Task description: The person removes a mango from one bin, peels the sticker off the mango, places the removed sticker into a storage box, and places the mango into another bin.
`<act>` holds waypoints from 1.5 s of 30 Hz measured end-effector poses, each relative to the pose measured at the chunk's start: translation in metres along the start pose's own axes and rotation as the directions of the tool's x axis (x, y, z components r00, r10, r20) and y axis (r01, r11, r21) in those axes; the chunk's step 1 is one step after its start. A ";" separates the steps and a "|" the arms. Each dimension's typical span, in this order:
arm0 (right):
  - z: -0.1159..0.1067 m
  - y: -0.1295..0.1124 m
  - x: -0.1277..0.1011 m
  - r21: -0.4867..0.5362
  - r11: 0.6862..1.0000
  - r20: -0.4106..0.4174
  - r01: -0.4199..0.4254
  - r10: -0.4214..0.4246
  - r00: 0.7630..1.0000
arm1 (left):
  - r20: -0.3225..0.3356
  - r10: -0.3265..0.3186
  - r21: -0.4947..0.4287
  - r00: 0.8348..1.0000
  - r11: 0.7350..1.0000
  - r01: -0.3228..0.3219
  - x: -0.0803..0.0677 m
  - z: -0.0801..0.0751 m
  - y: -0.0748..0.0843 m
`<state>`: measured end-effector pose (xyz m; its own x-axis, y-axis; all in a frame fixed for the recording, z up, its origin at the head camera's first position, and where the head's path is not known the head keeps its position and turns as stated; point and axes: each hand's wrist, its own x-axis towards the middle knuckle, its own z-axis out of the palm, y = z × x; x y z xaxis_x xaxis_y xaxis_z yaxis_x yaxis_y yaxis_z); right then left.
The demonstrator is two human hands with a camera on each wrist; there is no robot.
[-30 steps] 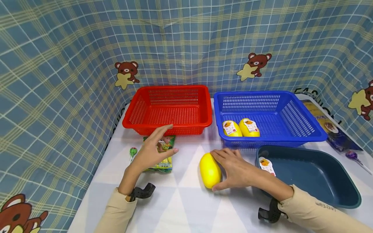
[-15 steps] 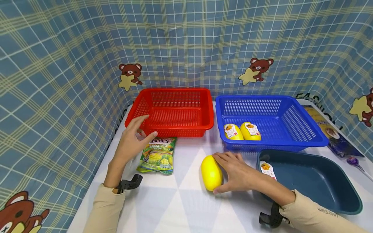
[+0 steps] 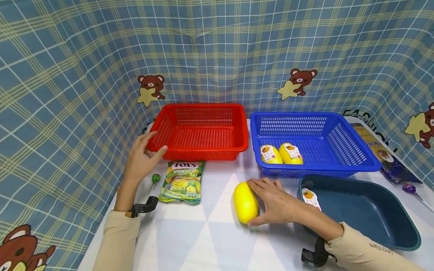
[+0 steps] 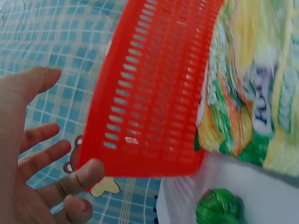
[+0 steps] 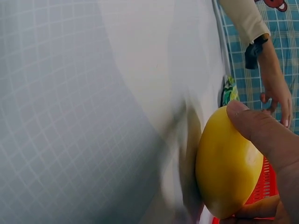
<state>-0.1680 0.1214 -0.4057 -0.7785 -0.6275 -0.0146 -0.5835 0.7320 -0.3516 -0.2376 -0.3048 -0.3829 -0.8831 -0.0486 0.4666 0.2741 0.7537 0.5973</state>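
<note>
While the dark teal tub (image 3: 373, 210) sits at the near right, the blue basket (image 3: 325, 128) behind it holds two yellow packs (labels up). Next to that is the red basket (image 3: 203, 130), with the left hand (image 3: 140, 160) at its near-left corner, fingers spread, not clamped on anything. The right hand (image 3: 274, 201) cups the yellow oval pack (image 3: 245, 202) on the table, thumb and fingers curled round it. A green candy bag (image 3: 181, 181) lies between the hands, with a green lollipop (image 3: 155, 178) just left of it.
</note>
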 end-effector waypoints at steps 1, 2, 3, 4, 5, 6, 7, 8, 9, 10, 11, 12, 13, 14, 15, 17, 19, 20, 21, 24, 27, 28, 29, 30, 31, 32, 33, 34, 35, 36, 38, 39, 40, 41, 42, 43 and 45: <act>0.000 0.000 0.000 0.002 1.000 -0.002 0.000 0.000 1.000 | -0.013 -0.002 0.010 1.000 1.000 0.002 0.000 0.000 -0.002; 0.000 -0.001 0.001 0.003 1.000 -0.004 -0.001 0.001 1.000 | -0.028 -0.004 0.017 1.000 1.000 0.005 0.000 0.000 -0.005; 0.000 -0.001 0.001 0.001 1.000 -0.006 -0.002 0.002 1.000 | -0.041 -0.007 0.023 0.999 1.000 0.008 -0.001 0.001 -0.008; 0.001 -0.002 0.001 0.000 1.000 -0.009 -0.004 0.004 1.000 | -0.054 -0.011 0.026 0.998 1.000 0.012 -0.001 0.001 -0.011; 0.001 -0.002 0.002 -0.003 1.000 -0.012 -0.005 0.005 1.000 | -0.067 -0.016 0.029 0.998 0.999 0.018 -0.002 0.002 -0.014; 0.000 -0.003 0.002 -0.005 1.000 -0.016 -0.007 0.007 1.000 | -0.078 -0.021 0.023 0.997 0.999 0.023 -0.003 0.003 -0.017; 0.000 -0.003 0.002 -0.009 1.000 -0.019 -0.009 0.009 1.000 | -0.087 -0.027 0.017 0.996 0.999 0.028 -0.003 0.004 -0.020; 0.000 -0.003 0.002 -0.013 1.000 -0.021 -0.012 0.011 1.000 | -0.097 -0.032 0.009 0.995 0.999 0.033 -0.004 0.005 -0.023; 0.000 -0.004 0.003 -0.018 1.000 -0.024 -0.014 0.014 1.000 | -0.103 -0.036 -0.001 0.994 0.999 0.036 -0.004 0.006 -0.025; 0.000 -0.004 0.003 -0.020 1.000 -0.027 -0.015 0.014 1.000 | -0.107 -0.041 -0.016 0.993 0.999 0.040 -0.004 0.007 -0.028; -0.001 -0.004 0.003 -0.022 1.000 -0.028 -0.016 0.015 0.999 | -0.111 -0.045 -0.031 0.993 0.999 0.042 -0.004 0.008 -0.029; -0.001 -0.004 0.003 -0.024 1.000 -0.031 -0.015 0.014 0.999 | -0.111 -0.047 -0.049 0.993 0.998 0.042 -0.004 0.009 -0.030; -0.001 -0.004 0.003 -0.026 1.000 -0.034 -0.014 0.014 0.999 | -0.111 -0.048 -0.061 0.993 0.997 0.042 -0.005 0.009 -0.032; -0.001 -0.004 0.003 -0.029 0.999 -0.038 -0.013 0.012 0.999 | -0.112 -0.049 -0.073 0.993 0.996 0.041 -0.005 0.010 -0.032; -0.002 -0.004 0.003 -0.030 0.999 -0.041 -0.012 0.011 0.999 | -0.113 -0.049 -0.082 0.992 0.996 0.040 -0.005 0.010 -0.033; -0.002 -0.005 0.004 -0.032 0.999 -0.049 -0.009 0.007 0.999 | -0.118 -0.046 -0.090 0.992 0.995 0.036 -0.005 0.011 -0.034; -0.003 -0.005 0.004 -0.037 0.999 -0.055 -0.010 0.008 0.998 | -0.128 -0.040 -0.087 0.991 0.996 0.029 -0.005 0.012 -0.035; -0.004 -0.005 0.004 -0.038 0.999 -0.054 -0.011 0.009 0.998 | -0.134 -0.037 -0.085 0.990 0.996 0.025 -0.005 0.012 -0.035; -0.004 -0.005 0.004 -0.039 0.999 -0.055 -0.010 0.008 0.998 | -0.139 -0.034 -0.084 0.990 0.996 0.022 -0.005 0.013 -0.036; -0.005 -0.005 0.003 -0.041 0.999 -0.059 0.001 -0.003 0.998 | -0.148 -0.034 -0.082 0.988 0.996 0.022 -0.006 0.013 -0.035; -0.006 -0.007 0.001 -0.034 0.999 -0.070 0.027 -0.029 0.997 | -0.147 -0.044 -0.075 0.988 0.997 0.033 -0.007 0.013 -0.034; -0.007 -0.009 0.001 -0.030 0.999 -0.074 0.035 -0.037 0.997 | -0.146 -0.047 -0.075 0.988 0.997 0.037 -0.007 0.013 -0.033; -0.008 -0.010 0.001 -0.025 0.999 -0.080 0.045 -0.046 0.996 | -0.144 -0.050 -0.073 0.988 0.996 0.040 -0.007 0.013 -0.032; -0.010 -0.012 0.001 -0.018 0.998 -0.086 0.053 -0.054 0.995 | -0.145 -0.052 -0.072 0.988 0.997 0.042 -0.007 0.013 -0.031; -0.011 -0.014 0.002 -0.011 0.998 -0.091 0.060 -0.061 0.994 | -0.147 -0.053 -0.071 0.988 0.997 0.043 -0.007 0.014 -0.030; -0.013 -0.015 0.003 -0.007 0.998 -0.097 0.066 -0.067 0.993 | -0.149 -0.052 -0.073 0.987 0.996 0.041 -0.007 0.014 -0.030; -0.016 -0.017 0.003 0.003 0.997 -0.101 0.071 -0.071 0.992 | -0.149 -0.056 -0.075 0.987 0.996 0.045 -0.007 0.015 -0.030; -0.019 -0.019 0.004 0.010 0.997 -0.107 0.078 -0.076 0.991 | -0.151 -0.059 -0.077 0.987 0.996 0.048 -0.007 0.015 -0.029; -0.022 -0.020 0.005 0.021 0.996 -0.112 0.085 -0.082 0.990 | -0.152 -0.062 -0.079 0.986 0.996 0.051 -0.007 0.016 -0.029; -0.025 -0.021 0.006 0.031 0.995 -0.115 0.090 -0.086 0.990 | -0.155 -0.066 -0.082 0.986 0.995 0.053 -0.006 0.017 -0.030; -0.032 -0.023 0.007 0.048 0.994 -0.121 0.100 -0.094 0.988 | -0.156 -0.074 -0.085 0.985 0.994 0.061 -0.006 0.018 -0.030; -0.036 -0.024 0.008 0.058 0.993 -0.123 0.104 -0.096 0.988 | -0.156 -0.082 -0.086 0.984 0.994 0.069 -0.007 0.019 -0.031; -0.040 -0.025 0.009 0.062 0.992 -0.127 0.108 -0.099 0.987 | -0.156 -0.085 -0.088 0.984 0.993 0.072 -0.007 0.019 -0.031; -0.044 -0.026 0.011 0.068 0.992 -0.131 0.110 -0.100 0.986 | -0.154 -0.090 -0.088 0.984 0.993 0.077 -0.007 0.020 -0.031; -0.048 -0.026 0.012 0.070 0.991 -0.135 0.110 -0.100 0.986 | -0.153 -0.092 -0.092 0.984 0.993 0.078 -0.007 0.020 -0.031; -0.053 -0.027 0.013 0.074 0.991 -0.140 0.111 -0.100 0.985 | -0.151 -0.096 -0.095 0.984 0.992 0.082 -0.007 0.021 -0.031; -0.061 -0.027 0.018 0.071 0.991 -0.151 0.112 -0.100 0.983 | -0.146 -0.099 -0.103 0.984 0.991 0.084 -0.008 0.022 -0.031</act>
<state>-0.1800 0.1065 -0.3389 -0.7419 -0.6506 0.1624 -0.6492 0.6362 -0.4169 -0.2472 -0.3138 -0.4193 -0.8409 -0.2178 0.4954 0.2363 0.6757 0.6983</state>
